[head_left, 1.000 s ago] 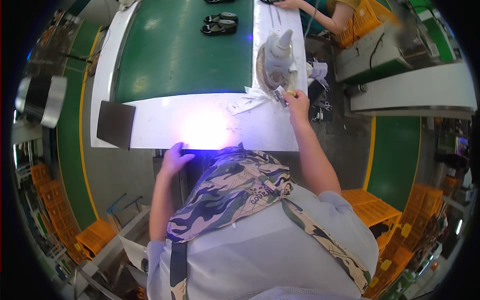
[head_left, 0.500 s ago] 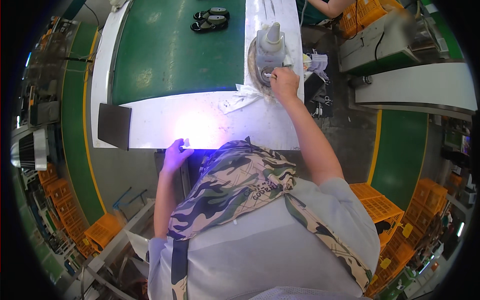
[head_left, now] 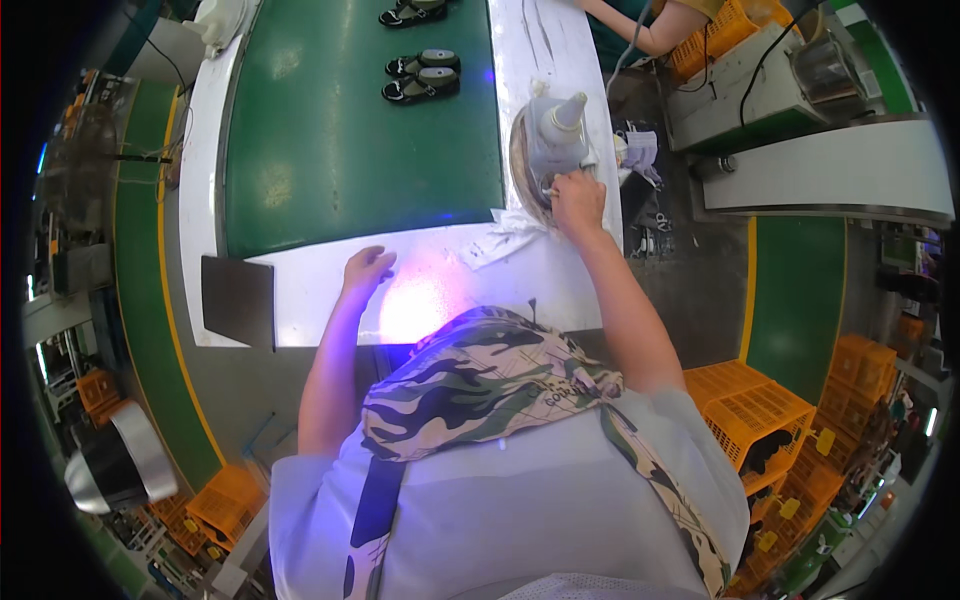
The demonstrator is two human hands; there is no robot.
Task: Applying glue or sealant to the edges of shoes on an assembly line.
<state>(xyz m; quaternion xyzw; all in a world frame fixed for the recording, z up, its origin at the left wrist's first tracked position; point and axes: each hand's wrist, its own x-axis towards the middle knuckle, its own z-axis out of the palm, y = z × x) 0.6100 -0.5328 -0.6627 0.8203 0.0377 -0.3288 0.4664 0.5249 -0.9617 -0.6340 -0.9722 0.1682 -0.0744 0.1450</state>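
Observation:
My right hand [head_left: 578, 208] is closed in a pinch beside a translucent squeeze bottle [head_left: 562, 135] with a pale cone nozzle. A small whitish piece [head_left: 550, 191] shows at its fingertips; its kind is too small to make out. The bottle stands on a worn round base at the right of the white table [head_left: 330, 270]. Just below it lies a crumpled white cloth [head_left: 505, 236]. My left hand [head_left: 368, 270] hovers over the table's near part, fingers half curled and thumb apart, with nothing visible between them. Bright violet light falls beside it.
Pairs of dark shoes [head_left: 422, 78] sit on the green belt [head_left: 340, 150] beyond the table. A dark flat board [head_left: 238, 300] stands at the left corner. Another person's arm [head_left: 640, 35] reaches in at top right. Orange crates [head_left: 750, 410] are stacked at my right.
My left hand has risen from the table edge to over the tabletop; the white bit at its fingers no longer shows. My right hand stays by the bottle. A second shoe pair has come into view.

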